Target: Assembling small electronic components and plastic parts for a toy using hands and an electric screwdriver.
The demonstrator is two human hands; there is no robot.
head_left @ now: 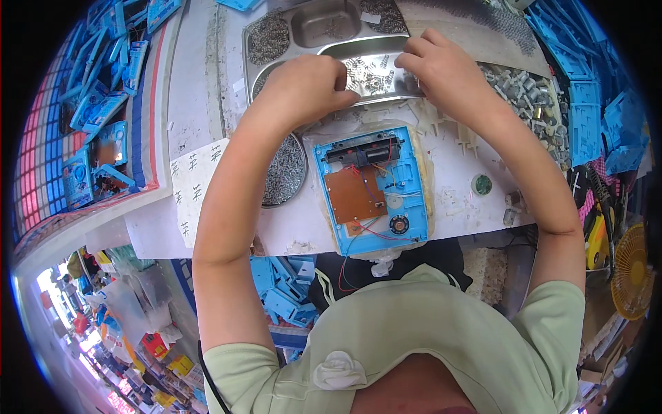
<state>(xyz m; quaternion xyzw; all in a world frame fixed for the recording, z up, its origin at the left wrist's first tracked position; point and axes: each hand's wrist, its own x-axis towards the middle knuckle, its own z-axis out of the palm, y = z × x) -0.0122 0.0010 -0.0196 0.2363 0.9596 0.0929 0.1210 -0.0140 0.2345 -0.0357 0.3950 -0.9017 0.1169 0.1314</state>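
My left hand [307,86] reaches over the front of a steel compartment tray [314,47], its fingers curled downward and its thumb held apart, pointing right. Small metal springs [369,74] lie loose in the front compartment between my hands. At that compartment's right end, my right hand [445,72] has thumb and forefinger drawn together; whatever they pinch is too small to make out. Nearer me lies an open blue plastic casing [412,185], with a brown circuit board [353,194], a black battery holder [362,153], a round speaker [399,224] and thin wires inside.
A round dish of small metal parts [286,172] stands beside my left forearm. Motor-like metal parts [527,93] are heaped at the right, near a small green round piece [482,184]. Blue casings [103,107] fill a bin at left; more [585,117] stack at right.
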